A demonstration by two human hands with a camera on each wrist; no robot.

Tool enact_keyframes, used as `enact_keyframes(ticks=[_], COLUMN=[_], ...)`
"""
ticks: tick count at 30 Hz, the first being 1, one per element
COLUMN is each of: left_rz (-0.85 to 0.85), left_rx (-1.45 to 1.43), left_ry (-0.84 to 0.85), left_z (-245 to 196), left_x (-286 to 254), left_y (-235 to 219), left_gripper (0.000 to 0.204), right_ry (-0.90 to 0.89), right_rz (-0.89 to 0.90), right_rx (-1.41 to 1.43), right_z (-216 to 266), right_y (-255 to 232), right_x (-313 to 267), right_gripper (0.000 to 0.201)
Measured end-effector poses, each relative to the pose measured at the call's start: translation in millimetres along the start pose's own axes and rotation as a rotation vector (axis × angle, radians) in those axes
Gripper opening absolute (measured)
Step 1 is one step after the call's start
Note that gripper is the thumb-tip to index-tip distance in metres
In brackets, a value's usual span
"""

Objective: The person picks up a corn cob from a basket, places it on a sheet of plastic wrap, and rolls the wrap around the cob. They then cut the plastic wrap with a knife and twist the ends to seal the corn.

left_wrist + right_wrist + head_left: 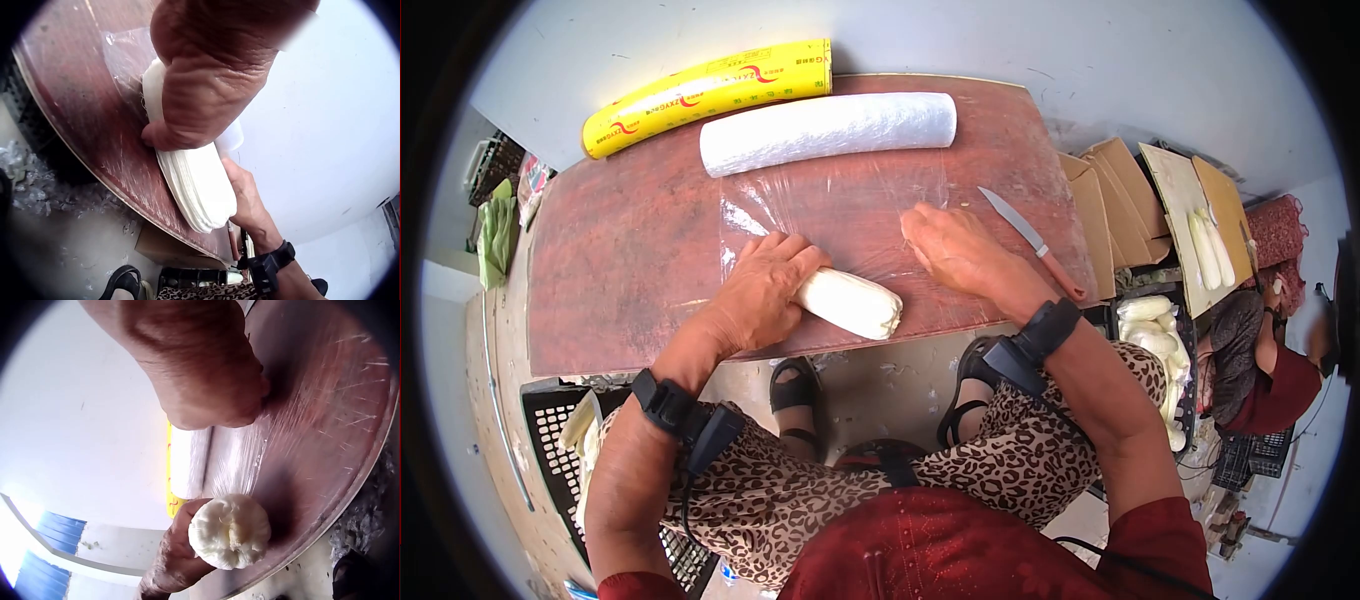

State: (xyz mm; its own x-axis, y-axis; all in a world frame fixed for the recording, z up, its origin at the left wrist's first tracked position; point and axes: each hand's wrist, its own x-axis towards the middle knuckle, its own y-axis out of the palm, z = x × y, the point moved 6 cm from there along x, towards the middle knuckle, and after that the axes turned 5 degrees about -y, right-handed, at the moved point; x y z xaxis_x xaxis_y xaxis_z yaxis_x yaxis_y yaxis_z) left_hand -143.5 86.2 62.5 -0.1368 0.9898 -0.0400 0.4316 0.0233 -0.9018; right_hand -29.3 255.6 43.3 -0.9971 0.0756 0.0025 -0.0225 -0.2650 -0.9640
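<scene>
Left hand is clamped on a pale vegetable, with the thumb wrapped over its side. The vegetable is at the near edge of the red-brown table, its stem end directed right and near. Right hand is positioned to the right, fingers curled at the clear film; the fingertips are hidden, so whether they pinch the film cannot be told. The film extends nearward from the white roll, which lies across the far part of the table. A yellow printed tube lies just beyond this roll, further left. A knife lies right of the right hand, blade directed far and left.
</scene>
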Motion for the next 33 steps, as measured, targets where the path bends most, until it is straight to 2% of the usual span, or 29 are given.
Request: enact_keyframes(ticks=[10,19,33], left_rz=[0.018,0.016,0.021], left_rx=[0.002,0.0,0.005], left_ry=[-0.018,-0.011,-0.014], left_z=[1.0,0.1,-1.4], left_x=[0.4,0.3,0.8], left_y=[0.5,0.0,0.1], left_gripper=[0.054,0.053,0.054], right_ry=[0.009,-0.037,-0.016], right_rz=[0.0,-0.111,0.008], right_rx=[0.0,0.091,-0.027], right_z=[-5.6,-0.8,0.3], right_y=[-6.0,-9.4,-2.5], right_x=[-5.9,2.2,7.4], right_gripper=[0.008,0.006,0.007])
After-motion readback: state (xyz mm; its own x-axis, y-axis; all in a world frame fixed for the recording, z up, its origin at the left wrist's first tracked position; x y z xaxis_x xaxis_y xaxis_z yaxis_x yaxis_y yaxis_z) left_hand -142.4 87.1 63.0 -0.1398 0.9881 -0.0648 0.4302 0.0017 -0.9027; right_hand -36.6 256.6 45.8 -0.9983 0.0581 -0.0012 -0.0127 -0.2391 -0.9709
